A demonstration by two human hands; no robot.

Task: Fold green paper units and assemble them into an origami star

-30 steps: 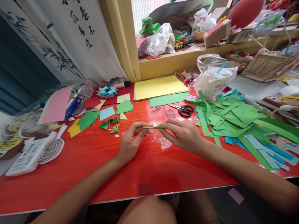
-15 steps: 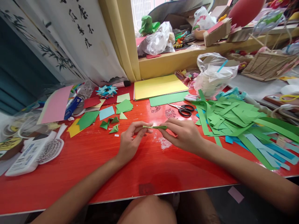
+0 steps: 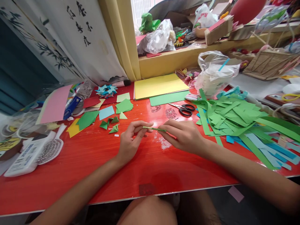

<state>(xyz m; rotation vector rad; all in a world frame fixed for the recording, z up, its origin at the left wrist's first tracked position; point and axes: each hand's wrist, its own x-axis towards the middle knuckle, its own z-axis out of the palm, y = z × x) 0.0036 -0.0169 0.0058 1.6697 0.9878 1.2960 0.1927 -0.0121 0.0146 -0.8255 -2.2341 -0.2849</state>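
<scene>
A small folded piece of green paper is held edge-on above the red table. My left hand pinches its left end between thumb and fingers. At the right end, my right hand grips it with the fingers pressed together. Several small folded green pieces lie to the left of my left hand, near a stack of green paper squares. Black-handled scissors rest beyond my right hand.
Green paper strips are heaped at the right, with blue strips beside them. Yellow sheets lie at the back. A blue folded paper ring, a white hairbrush and a bagged cup also stand or lie around.
The folded green paper is tilted slightly more, its right end a little lower. My hands have hardly moved, both still holding it.
</scene>
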